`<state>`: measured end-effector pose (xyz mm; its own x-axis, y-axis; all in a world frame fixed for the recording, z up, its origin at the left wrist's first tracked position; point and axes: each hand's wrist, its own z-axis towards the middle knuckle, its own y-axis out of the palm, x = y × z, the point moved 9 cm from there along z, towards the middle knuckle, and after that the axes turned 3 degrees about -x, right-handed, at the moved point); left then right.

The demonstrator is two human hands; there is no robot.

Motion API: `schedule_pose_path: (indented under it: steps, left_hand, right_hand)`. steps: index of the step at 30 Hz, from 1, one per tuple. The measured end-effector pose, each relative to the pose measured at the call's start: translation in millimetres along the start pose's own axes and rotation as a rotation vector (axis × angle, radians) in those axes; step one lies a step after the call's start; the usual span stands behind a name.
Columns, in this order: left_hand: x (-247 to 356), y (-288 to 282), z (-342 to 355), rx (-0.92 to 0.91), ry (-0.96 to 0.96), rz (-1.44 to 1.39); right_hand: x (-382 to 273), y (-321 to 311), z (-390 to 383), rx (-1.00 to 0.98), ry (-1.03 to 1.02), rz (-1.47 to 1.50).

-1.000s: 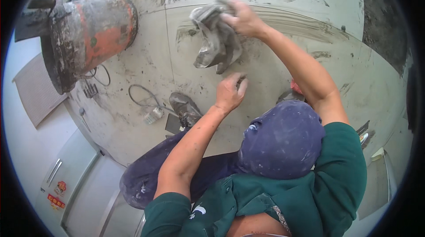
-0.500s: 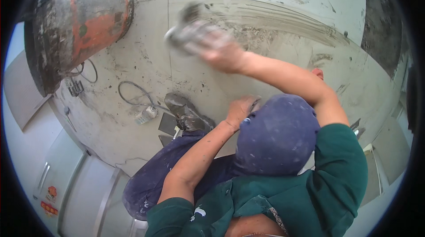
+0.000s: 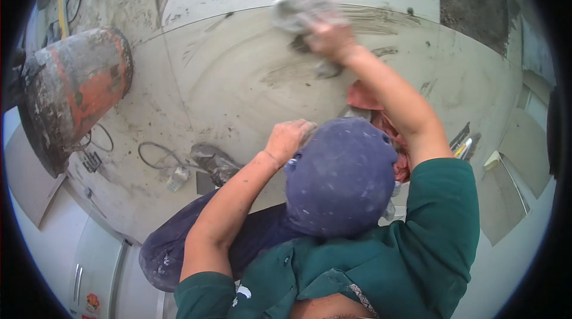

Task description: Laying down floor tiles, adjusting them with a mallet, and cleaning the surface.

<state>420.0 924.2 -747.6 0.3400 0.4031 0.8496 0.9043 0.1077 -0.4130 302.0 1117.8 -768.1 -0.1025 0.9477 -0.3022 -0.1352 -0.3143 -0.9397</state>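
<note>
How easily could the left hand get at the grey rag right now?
Probably yes: the left hand is beside the raised knee, with smeared floor tile ahead and nothing visible blocking a forward stretch. The right hand already holds the grey rag, though.

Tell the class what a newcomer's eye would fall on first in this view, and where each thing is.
Probably the big, grimy orange-and-grey bucket at the left edge. Next comes the right hand at upper centre, blurred, gripping a grey rag over the smeared floor. The dusty purple knee bulges near the middle, the left hand beside it.
</note>
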Motion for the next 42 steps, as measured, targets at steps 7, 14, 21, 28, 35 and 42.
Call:
schedule_pose_path:
  steps: [7, 14, 21, 28, 35, 42]
  left_hand:
    - [13, 7, 37, 0.115, -0.054, -0.11]
    - [45, 2, 79, -0.005, 0.068, 0.143]
    - [37, -22, 94, -0.046, 0.024, 0.285]
    - [46, -6, 104, -0.073, -0.035, 0.324]
    - [53, 52, 148, -0.496, 0.501, 0.622]
    - [13, -160, 237, 0.523, -0.023, 0.77]
  right_hand:
    - [248, -107, -150, 0.077, 0.529, -0.016]
    - [93, -59, -145, 0.041, 0.11, 0.025]
    - [338, -172, -210, 0.196, 0.668, -0.241]
    - [202, -107, -207, 0.165, 0.185, -0.12]
    - [321, -221, -200, 0.459, 0.522, -0.318]
    - [83, -137, -104, 0.197, -0.055, 0.118]
